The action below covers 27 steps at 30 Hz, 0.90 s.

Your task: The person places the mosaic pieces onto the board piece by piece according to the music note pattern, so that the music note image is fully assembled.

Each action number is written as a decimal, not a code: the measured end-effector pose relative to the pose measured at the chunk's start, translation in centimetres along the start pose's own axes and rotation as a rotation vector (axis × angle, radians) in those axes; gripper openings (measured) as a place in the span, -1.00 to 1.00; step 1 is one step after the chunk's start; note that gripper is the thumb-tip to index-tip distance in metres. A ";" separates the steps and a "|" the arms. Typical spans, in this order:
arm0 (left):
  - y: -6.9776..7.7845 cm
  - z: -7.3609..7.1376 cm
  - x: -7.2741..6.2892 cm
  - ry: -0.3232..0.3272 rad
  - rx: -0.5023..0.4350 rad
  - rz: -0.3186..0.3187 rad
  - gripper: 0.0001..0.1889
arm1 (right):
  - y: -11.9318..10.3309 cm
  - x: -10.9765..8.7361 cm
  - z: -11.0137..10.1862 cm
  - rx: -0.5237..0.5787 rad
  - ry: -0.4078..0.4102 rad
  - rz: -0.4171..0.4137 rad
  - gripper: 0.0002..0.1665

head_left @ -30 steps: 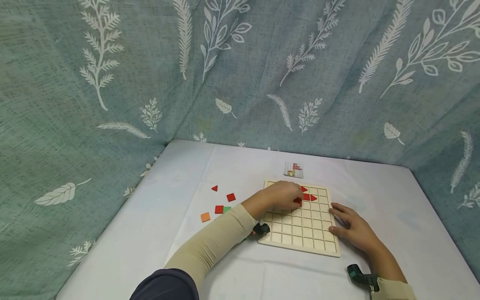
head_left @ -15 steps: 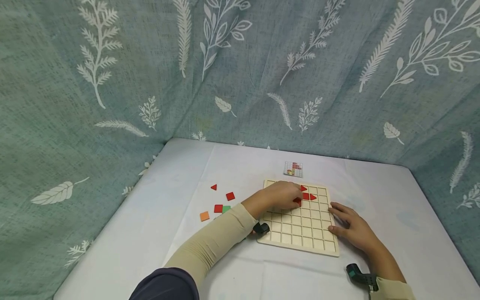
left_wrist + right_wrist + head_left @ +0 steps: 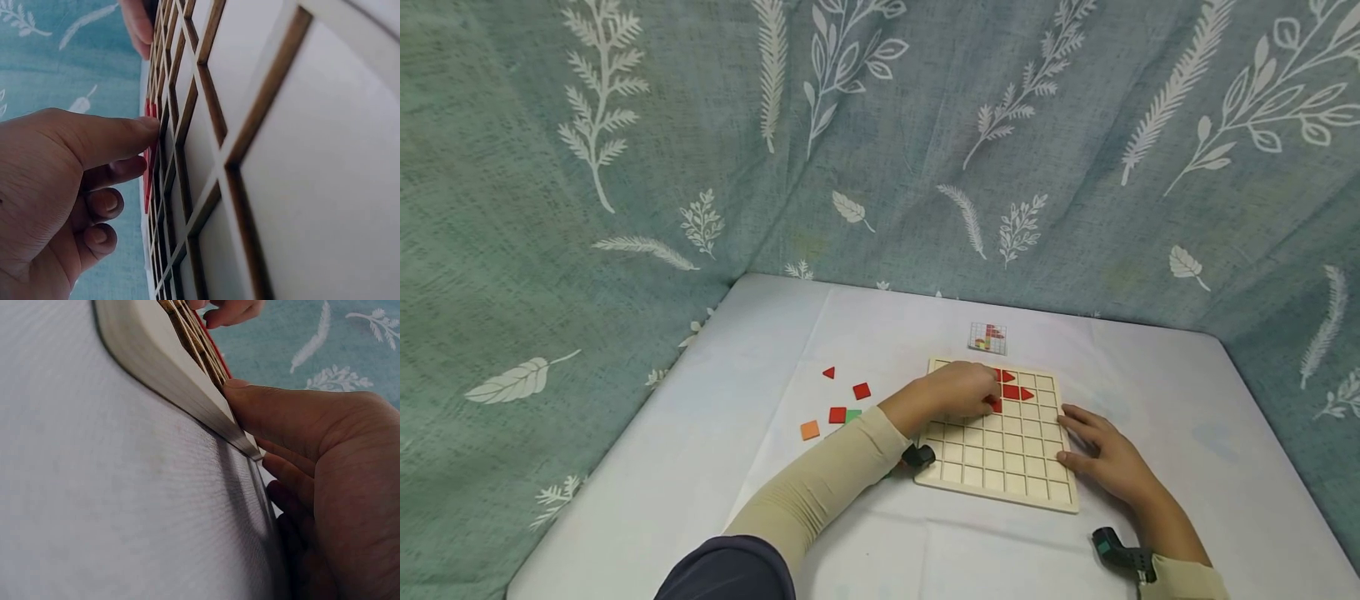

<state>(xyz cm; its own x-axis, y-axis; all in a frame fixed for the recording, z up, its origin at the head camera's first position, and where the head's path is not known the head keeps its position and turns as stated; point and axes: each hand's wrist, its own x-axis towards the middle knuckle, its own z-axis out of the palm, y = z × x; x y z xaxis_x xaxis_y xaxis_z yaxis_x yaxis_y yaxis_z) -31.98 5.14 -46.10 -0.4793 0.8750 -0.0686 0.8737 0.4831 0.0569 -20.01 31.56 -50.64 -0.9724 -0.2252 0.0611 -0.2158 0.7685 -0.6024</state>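
While my right hand (image 3: pixel 1105 460) rests unclenched against the board's (image 3: pixel 1013 463) right edge, my left hand (image 3: pixel 957 390), the nearer one, pinches a red tile (image 3: pixel 997 406) between thumb and forefinger. Tile shows just right of those fingertips, about midway across the board, closer to its far edge than its near one. Flat, plain red; partly covered, so long axis uncertain, and cannot tell whether fully seated. Red triangles (image 3: pixel 1027 394) just beyond, points towards right edge.

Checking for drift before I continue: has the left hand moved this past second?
Yes, the left hand shifted slightly left against the board, exposing more red pieces.
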 end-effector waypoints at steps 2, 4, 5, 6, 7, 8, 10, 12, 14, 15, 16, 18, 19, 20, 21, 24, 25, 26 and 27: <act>0.0 -0.1 0.0 -0.003 0.002 -0.007 -0.91 | 0.0 0.0 0.0 0.003 0.001 0.001 -0.15; 0.0 -0.2 0.0 -0.009 0.003 -0.016 -0.90 | 0.0 0.0 0.0 0.006 0.002 0.002 -0.15; 0.0 -0.2 0.0 -0.012 0.002 -0.021 -0.90 | 0.0 0.1 0.0 0.006 0.001 0.002 -0.15; -0.1 -0.3 -0.1 -0.017 0.004 -0.022 -0.90 | 0.0 0.0 0.0 0.007 0.001 0.002 -0.15; -0.1 -0.3 -0.2 -0.021 -0.002 -0.028 -0.91 | 0.0 0.0 -0.1 0.005 0.000 0.002 -0.15; -0.2 -0.5 -0.4 -0.023 -0.005 -0.033 -0.92 | 0.0 0.0 -0.1 0.001 0.000 0.001 -0.15; -0.5 -0.9 -1.0 -0.028 -0.017 -0.049 -0.92 | 0.0 0.0 -0.1 -0.006 -0.002 0.001 -0.14; -1.1 -1.5 -2.0 -0.027 -0.019 -0.064 -0.87 | -0.1 0.1 0.0 -0.014 -0.005 0.001 -0.14; -1.7 -2.3 -3.1 -0.026 -0.024 -0.087 -0.81 | -0.2 0.0 0.0 -0.023 -0.002 0.005 -0.13; -2.1 -2.5 -3.7 -0.026 -0.023 -0.101 -0.78 | -0.2 -0.1 -0.1 -0.022 -0.004 0.005 -0.13; -2.5 -2.6 -4.3 -0.027 -0.022 -0.119 -0.77 | -0.2 -0.1 -0.1 -0.020 -0.004 0.008 -0.12; -3.3 -2.7 -5.6 -0.034 -0.033 -0.166 -0.74 | -0.3 -0.1 -0.1 -0.023 -0.007 0.012 -0.11; -3.7 -2.7 -6.3 -0.038 -0.041 -0.191 -0.74 | -0.3 -0.2 -0.1 -0.022 -0.011 0.015 -0.10; -4.1 -2.6 -6.9 -0.043 -0.047 -0.212 -0.74 | -0.3 -0.2 -0.1 -0.020 -0.013 0.018 -0.09; -4.5 -2.4 -7.5 -0.046 -0.058 -0.235 -0.74 | -0.3 -0.1 -0.1 -0.019 -0.017 0.018 -0.08; -5.5 -2.0 -9.2 -0.055 -0.084 -0.289 -0.74 | -0.4 -0.1 -0.1 -0.015 -0.018 0.020 -0.08; -5.9 -1.9 -9.8 -0.057 -0.090 -0.304 -0.74 | -0.4 -0.1 0.0 -0.013 -0.018 0.018 -0.07; -6.2 -1.8 -10.3 -0.059 -0.094 -0.317 -0.74 | -0.4 -0.1 0.0 -0.011 -0.018 0.015 -0.07; -6.5 -1.7 -10.8 -0.060 -0.097 -0.332 -0.74 | -0.5 -0.1 0.1 -0.011 -0.018 0.012 -0.07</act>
<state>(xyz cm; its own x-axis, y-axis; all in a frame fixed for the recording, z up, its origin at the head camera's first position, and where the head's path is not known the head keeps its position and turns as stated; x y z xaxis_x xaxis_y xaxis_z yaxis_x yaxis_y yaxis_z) -32.59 -7.42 -44.07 -0.7278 0.6675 -0.1575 0.6576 0.7444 0.1161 -19.85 31.16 -50.42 -0.9732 -0.2265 0.0393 -0.2051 0.7779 -0.5940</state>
